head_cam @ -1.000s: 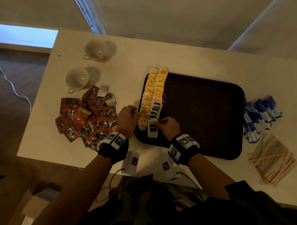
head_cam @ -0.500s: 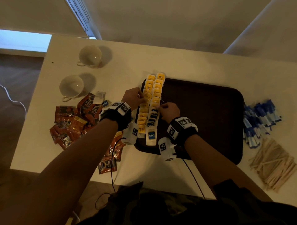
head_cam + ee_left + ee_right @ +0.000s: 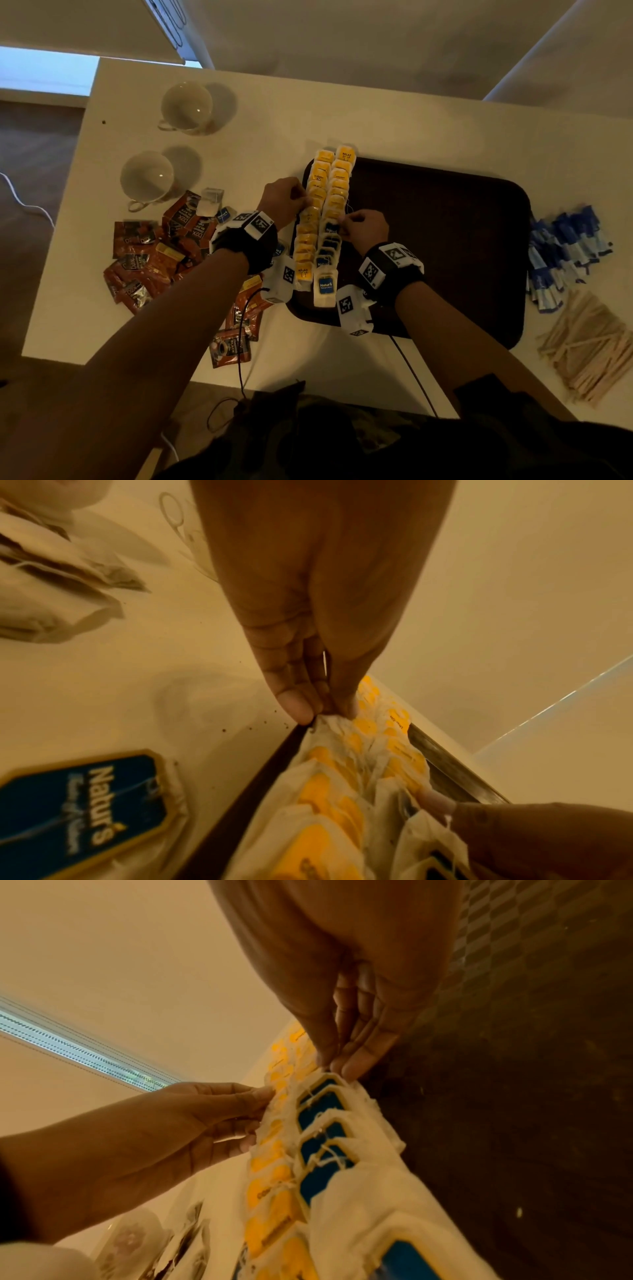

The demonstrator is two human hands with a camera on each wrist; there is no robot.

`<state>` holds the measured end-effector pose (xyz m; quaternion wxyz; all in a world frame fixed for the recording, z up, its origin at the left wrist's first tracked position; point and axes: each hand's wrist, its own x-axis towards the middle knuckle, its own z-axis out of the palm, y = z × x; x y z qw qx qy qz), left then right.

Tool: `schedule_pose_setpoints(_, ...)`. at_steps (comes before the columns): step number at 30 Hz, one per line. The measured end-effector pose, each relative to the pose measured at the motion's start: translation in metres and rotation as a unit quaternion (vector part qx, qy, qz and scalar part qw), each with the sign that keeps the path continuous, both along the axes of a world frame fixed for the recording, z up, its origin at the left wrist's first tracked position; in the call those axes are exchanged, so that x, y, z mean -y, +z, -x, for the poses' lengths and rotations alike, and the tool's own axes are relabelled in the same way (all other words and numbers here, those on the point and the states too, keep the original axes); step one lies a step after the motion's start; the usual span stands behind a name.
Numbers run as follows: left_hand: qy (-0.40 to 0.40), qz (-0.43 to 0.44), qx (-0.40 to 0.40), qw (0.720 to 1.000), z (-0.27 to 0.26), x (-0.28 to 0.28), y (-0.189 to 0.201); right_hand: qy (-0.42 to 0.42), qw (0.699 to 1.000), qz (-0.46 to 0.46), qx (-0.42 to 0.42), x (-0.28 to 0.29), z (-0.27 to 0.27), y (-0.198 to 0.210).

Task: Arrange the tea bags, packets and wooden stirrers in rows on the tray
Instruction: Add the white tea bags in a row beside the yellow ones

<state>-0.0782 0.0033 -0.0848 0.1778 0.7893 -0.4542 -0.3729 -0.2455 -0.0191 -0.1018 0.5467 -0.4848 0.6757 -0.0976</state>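
Observation:
Two rows of tea bags lie along the left side of the dark brown tray (image 3: 445, 240). The left row (image 3: 305, 240) has yellow tags. The right row (image 3: 337, 192) is yellow at the far end and blue-tagged (image 3: 329, 246) at the near end. My left hand (image 3: 303, 202) presses its fairly straight fingertips (image 3: 298, 707) against the outer edge of the left row (image 3: 325, 791). On the other side, my right hand (image 3: 346, 226) touches the right row's edge at the farthest blue tag (image 3: 318, 1093) with bunched fingertips (image 3: 356, 1066). Neither hand lifts a bag.
Red-brown packets (image 3: 150, 253) and two loose tea bags (image 3: 210, 202) lie left of the tray, one blue-tagged (image 3: 85, 804). Two white cups (image 3: 186, 106) (image 3: 147, 176) stand at the far left. Blue packets (image 3: 565, 250) and wooden stirrers (image 3: 589, 342) lie right of the tray.
Both hands have slid from the near end of the two rows up to their middle, staying on either side of the tea bags.

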Motion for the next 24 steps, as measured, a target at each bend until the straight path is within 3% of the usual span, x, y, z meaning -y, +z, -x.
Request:
schedule_pose_setpoints(5,0.024,0.002,-0.018,1.000,0.001,-0.004,0.007,0.001,1.000,-0.004,0.009,0.000,0.002,0.003)
schedule_pose_setpoints(10,0.039,0.030,0.003,0.999,0.004,-0.034,0.039,0.033,0.999,-0.022,0.007,-0.016,0.015,0.022)
schedule_pose_setpoints(18,-0.028,-0.135,0.014,0.990,0.035,-0.109,0.036,0.263,0.954,-0.111,-0.097,-0.070,0.037,0.029)
schedule_pose_setpoints(24,0.003,-0.129,0.040,0.991,0.044,-0.117,0.019,0.246,0.955,-0.124,-0.114,-0.073,0.032,0.016)
